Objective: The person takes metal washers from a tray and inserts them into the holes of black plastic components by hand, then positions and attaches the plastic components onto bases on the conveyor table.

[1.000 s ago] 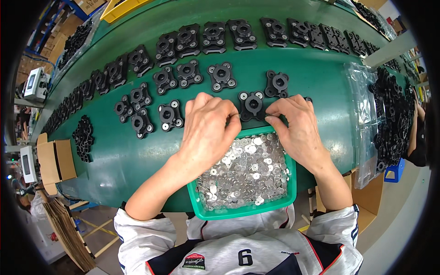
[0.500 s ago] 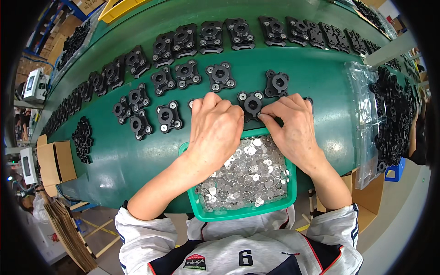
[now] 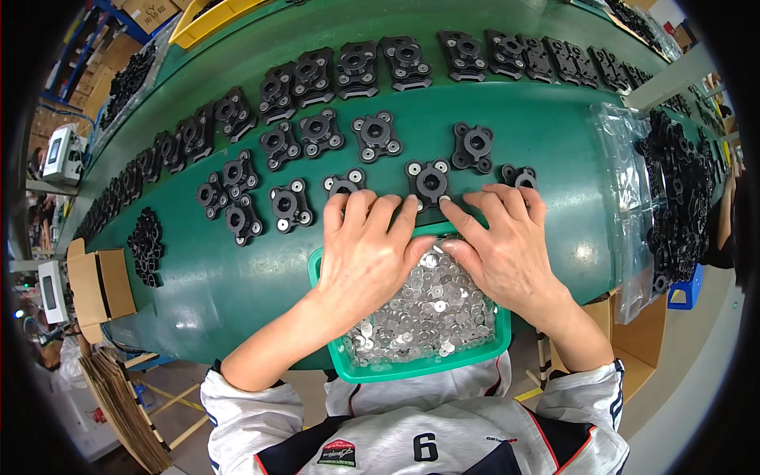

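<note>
We've L hand [image 3: 366, 255] over far-L corner of green tray [image 3: 504, 328], fingers spread, index at near-L lobe of black part [image 3: 430, 182]. Part's squarish, no clear long axis: just past tray, abt equally near both. R hand [image 3: 511, 257], tray's far-R corner: spread too, index at near-R lobe; nothing gripped we can see.

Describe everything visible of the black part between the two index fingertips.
The black part looks like plastic: a lobed plate with a raised central ring around a hole. Silver discs sit in its two far corners. It lies flat on the green work surface, beyond the green bin. Both index fingertips are at its near corners, partly hiding them.
</note>
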`<state>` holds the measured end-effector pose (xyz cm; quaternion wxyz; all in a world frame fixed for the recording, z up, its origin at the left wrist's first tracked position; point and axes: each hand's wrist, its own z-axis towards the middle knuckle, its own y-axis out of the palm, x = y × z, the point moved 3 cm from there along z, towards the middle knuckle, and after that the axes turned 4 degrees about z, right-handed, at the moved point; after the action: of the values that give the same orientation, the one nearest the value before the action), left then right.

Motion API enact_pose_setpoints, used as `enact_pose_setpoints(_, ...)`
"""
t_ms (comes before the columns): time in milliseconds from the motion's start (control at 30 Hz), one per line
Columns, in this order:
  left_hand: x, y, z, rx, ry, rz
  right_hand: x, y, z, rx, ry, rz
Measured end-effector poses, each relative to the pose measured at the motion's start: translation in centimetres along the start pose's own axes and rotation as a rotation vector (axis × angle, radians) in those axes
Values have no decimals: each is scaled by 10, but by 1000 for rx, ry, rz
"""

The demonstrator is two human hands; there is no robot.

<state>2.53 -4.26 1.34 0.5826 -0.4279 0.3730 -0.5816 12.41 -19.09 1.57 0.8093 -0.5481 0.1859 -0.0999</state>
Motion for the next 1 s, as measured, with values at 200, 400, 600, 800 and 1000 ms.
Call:
enact_pose_setpoints(200,-2,0,-2,-66,42,-21,4,1,0,-61,23,49)
enact_pose_setpoints(400,7,2,-2,-82,73,38,1,7,-1,-51,34,130)
enact_pose_setpoints(600,13,2,-2,-64,95,110,5,3,-5,19,13,139)
enact_pose_setpoints(800,23,-11,-21,-47,120,-179,2,-17,-31,-22,-62,242)
enact_pose_setpoints(1000,41,-8,-29,-130,110,-378,-13,-18,-56,-88,-21,321)
